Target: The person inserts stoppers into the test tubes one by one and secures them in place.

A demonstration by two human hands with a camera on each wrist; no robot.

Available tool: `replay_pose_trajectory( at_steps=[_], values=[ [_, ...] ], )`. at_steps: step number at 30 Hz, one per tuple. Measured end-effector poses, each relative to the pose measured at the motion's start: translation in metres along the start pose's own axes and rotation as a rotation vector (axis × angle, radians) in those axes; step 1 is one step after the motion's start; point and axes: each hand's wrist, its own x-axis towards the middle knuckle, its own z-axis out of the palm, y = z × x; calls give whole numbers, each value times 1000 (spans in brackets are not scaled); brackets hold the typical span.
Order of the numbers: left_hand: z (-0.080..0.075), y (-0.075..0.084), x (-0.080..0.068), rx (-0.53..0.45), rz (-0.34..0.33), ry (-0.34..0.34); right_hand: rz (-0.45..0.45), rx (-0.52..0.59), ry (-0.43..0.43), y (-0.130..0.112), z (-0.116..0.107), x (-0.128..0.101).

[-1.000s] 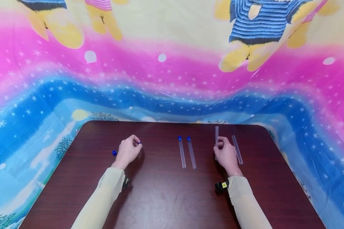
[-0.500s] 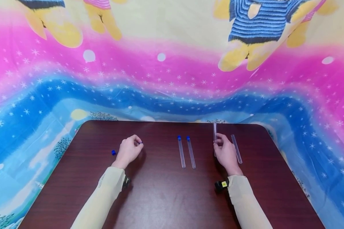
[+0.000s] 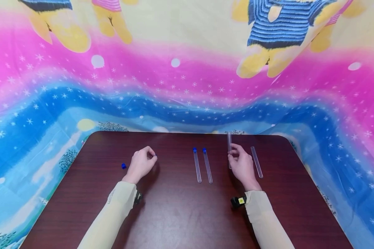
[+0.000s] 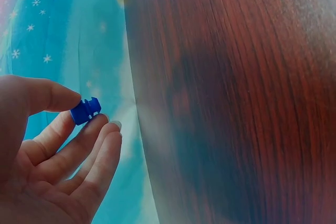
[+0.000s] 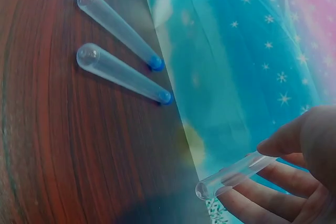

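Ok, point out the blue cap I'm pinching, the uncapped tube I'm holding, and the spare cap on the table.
blue cap point(image 4: 85, 110), left wrist view, its body.
uncapped tube point(image 5: 231, 176), right wrist view, mid-length.
spare cap point(image 3: 123, 166), head view, its top.

Legible text: none. Left sleeve point(image 3: 111, 199) bears small dark print, too small to read. Yellow tag on right wrist strap point(image 3: 242, 200), marking unreadable.

Dark reddish wood-grain table point(image 3: 187, 214) with rounded corners, backed by a super colourful cloth point(image 3: 187, 86): pink and blue wavy bands, white snowflakes, yellow cartoon figures in striped tops. Bright, even light.
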Motion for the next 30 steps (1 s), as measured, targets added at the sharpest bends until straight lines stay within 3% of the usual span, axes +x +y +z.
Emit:
replay_pose_trajectory(
  at_steps=[12, 30],
  values=[
    [2, 0, 1, -22, 4, 4, -17, 47, -37, -7, 9, -5],
    [2, 7, 3, -42, 15, 16, -41, 30, -29, -14, 13, -6]
  ],
)
